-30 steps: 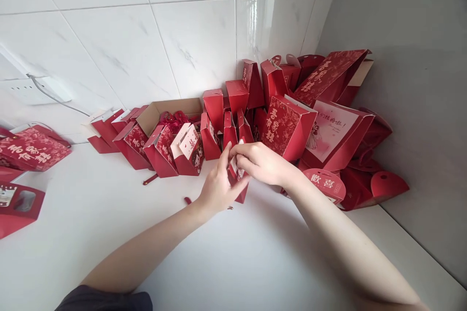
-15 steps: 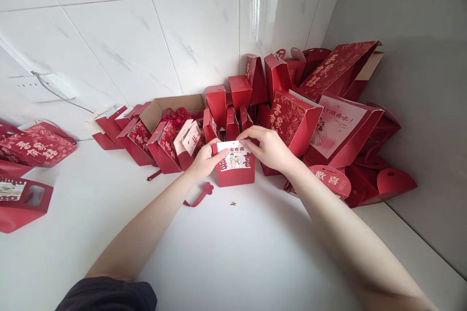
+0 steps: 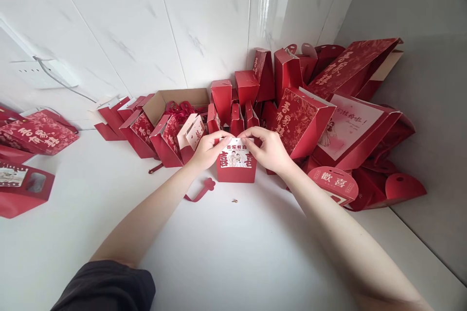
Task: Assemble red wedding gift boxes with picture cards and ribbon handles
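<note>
A small red gift box (image 3: pixel 236 174) with a white printed front stands upright on the white table, a cartoon couple and red characters on it. My left hand (image 3: pixel 211 149) pinches its top edge at the left, thumb on the front. From the right, my right hand (image 3: pixel 267 148) pinches the same top edge, its fingertips near those of the left. A red strap with a flower-shaped end (image 3: pixel 209 184) lies to the left of the box. In front of the box is a tiny gold-coloured fastener (image 3: pixel 234 200).
Several red boxes (image 3: pixel 137 131) and an open cardboard box of red ribbon (image 3: pixel 155 105) line the tiled wall. Larger red bags and boxes (image 3: pixel 302 116) crowd the right corner. More red bags (image 3: pixel 42 131) lie at the far left.
My left hand has slid along the top edge toward the middle, closer to my right hand, uncovering more of the printed front. The camera view has shifted slightly.
</note>
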### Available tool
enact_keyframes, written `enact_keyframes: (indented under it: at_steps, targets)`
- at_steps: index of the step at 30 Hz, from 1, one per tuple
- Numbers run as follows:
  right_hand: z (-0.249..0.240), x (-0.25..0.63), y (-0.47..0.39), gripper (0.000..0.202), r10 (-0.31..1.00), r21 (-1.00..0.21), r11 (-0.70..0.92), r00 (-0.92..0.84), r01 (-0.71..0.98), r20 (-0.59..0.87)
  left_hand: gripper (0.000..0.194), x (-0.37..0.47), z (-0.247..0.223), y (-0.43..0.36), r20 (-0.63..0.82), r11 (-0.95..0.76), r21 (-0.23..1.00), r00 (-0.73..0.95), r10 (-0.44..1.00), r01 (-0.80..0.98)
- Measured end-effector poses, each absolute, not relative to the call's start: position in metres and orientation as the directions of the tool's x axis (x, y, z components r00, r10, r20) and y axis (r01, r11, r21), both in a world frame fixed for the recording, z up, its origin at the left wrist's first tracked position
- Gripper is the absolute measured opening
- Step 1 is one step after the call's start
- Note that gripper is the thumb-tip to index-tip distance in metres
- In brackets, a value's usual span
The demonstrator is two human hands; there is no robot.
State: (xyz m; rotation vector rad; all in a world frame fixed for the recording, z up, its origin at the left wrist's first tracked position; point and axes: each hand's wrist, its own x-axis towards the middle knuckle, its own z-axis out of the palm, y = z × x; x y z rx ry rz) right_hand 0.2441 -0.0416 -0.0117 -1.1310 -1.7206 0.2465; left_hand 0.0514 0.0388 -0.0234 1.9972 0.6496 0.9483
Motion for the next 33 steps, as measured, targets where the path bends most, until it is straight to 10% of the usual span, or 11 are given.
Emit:
enact_keyframes:
  at_steps: [5,12,17,24,33]
  targets:
    - [-0.018,0.239,-0.041,0.017,0.73,-0.543,0.546,-0.045,0.638,0.682,0.027,0.05,-0.019,0.04,0.407,-0.604,0.782,0.605,0.684,0.156]
    - [-0.005,0.214,-0.065,0.019,0.581,-0.045,0.575,-0.369,0.817,0.725,0.031,0.04,-0.006,0.054,0.457,-0.719,0.641,0.619,0.638,0.268]
    - [-0.02,0.185,-0.075,0.015,0.734,-0.244,0.679,-0.633,0.693,0.245,0.023,0.037,-0.009,0.057,0.476,-0.73,0.611,0.595,0.648,0.305]
    - [-0.083,0.148,-0.066,0.047,0.76,-0.196,0.647,-0.601,0.737,0.248,0.023,0.038,-0.012,0.057,0.464,-0.713,0.636,0.593,0.658,0.294]
    - [-0.051,0.171,-0.063,0.013,0.795,-0.548,0.56,-0.59,0.621,0.143,0.023,0.037,-0.012,0.059,0.475,-0.724,0.647,0.617,0.627,0.238]
